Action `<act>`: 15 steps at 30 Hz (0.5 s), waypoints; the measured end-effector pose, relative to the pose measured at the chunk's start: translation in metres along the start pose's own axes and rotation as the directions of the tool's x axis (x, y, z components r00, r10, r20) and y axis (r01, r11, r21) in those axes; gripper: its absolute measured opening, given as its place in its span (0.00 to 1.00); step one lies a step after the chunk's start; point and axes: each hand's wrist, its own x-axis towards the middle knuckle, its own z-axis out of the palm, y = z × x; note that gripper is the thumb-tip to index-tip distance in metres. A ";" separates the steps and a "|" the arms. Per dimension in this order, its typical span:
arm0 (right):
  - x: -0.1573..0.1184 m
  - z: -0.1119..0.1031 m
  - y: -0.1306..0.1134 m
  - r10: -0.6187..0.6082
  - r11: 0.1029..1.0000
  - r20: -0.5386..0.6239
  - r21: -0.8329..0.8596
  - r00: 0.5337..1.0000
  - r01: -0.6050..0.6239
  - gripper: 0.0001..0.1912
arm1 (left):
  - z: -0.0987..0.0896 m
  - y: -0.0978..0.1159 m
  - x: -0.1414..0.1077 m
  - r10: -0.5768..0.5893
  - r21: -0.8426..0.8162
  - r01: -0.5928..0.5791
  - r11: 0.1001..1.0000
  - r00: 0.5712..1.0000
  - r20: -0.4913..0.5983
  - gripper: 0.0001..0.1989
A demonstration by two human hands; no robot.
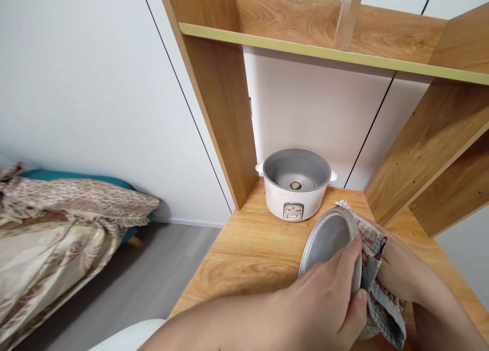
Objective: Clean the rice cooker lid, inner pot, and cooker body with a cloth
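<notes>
My left hand (330,295) grips the rim of a grey metal rice cooker inner pot (324,241), its thumb and fingers closed on the near edge. The pot is tilted on its side, with its hollow turned to the left. Against its outer right side, my right hand (395,264) presses a patterned cloth (385,310); the cloth and pot hide most of those fingers. Beyond both hands stands the white rice cooker body (277,203), open at the top, with its round sensor showing at the bottom.
The cooker body rests on a wooden desk (217,262) under a shelf (328,53), between upright side panels (225,111). To the left is a teal seat draped with a patterned blanket (76,218). A white curved edge (133,335) shows at the bottom.
</notes>
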 end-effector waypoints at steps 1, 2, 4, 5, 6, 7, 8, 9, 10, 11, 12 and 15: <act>0.001 -0.001 -0.001 0.011 1.000 0.015 0.000 1.000 -0.011 0.30 | -0.001 0.002 0.000 -0.010 0.017 0.010 1.000 1.000 0.020 0.38; 0.003 -0.002 -0.003 0.017 1.000 0.031 0.005 0.999 -0.017 0.28 | -0.003 0.005 0.000 -0.027 0.034 0.026 0.999 0.999 0.037 0.38; 0.006 -0.003 -0.008 0.008 0.999 0.052 0.037 0.999 -0.010 0.25 | -0.006 0.010 0.001 -0.061 0.061 0.057 0.997 0.996 0.060 0.38; 0.007 -0.004 -0.010 0.003 0.999 0.057 0.054 0.998 -0.006 0.24 | -0.007 0.012 0.001 -0.070 0.073 0.066 0.995 0.996 0.060 0.38; 0.008 -0.004 -0.012 0.002 0.998 0.061 0.064 0.998 -0.005 0.23 | -0.008 0.014 0.002 -0.078 0.088 0.073 0.993 0.995 0.061 0.38; 0.009 -0.004 -0.014 0.004 0.998 0.062 0.065 0.998 -0.008 0.23 | -0.009 0.015 0.002 -0.086 0.103 0.080 0.991 0.995 0.059 0.38; 0.010 -0.004 -0.015 0.009 0.998 0.061 0.056 0.998 -0.013 0.23 | -0.009 0.015 0.002 -0.091 0.118 0.085 0.989 0.994 0.054 0.37; 0.010 -0.003 -0.016 0.015 0.999 0.059 0.041 0.998 -0.017 0.23 | -0.010 0.015 0.002 -0.093 0.132 0.086 0.987 0.995 0.047 0.37; 0.010 -0.003 -0.017 0.019 1.000 0.056 0.023 0.998 -0.021 0.22 | -0.010 0.015 0.002 -0.089 0.143 0.083 0.986 0.995 0.034 0.37; 0.010 -0.002 -0.018 0.024 1.000 0.053 0.004 0.998 -0.024 0.22 | -0.010 0.015 0.002 -0.079 0.149 0.075 0.986 0.997 0.018 0.36; 0.010 -0.001 -0.018 0.026 1.000 0.050 -0.012 0.998 -0.026 0.23 | -0.011 0.016 0.001 -0.070 0.152 0.069 0.986 0.998 0.004 0.36; 0.010 0.002 -0.018 0.016 0.999 0.045 -0.051 0.999 -0.014 0.24 | -0.013 0.017 0.000 -0.108 0.145 0.108 0.984 0.994 -0.007 0.34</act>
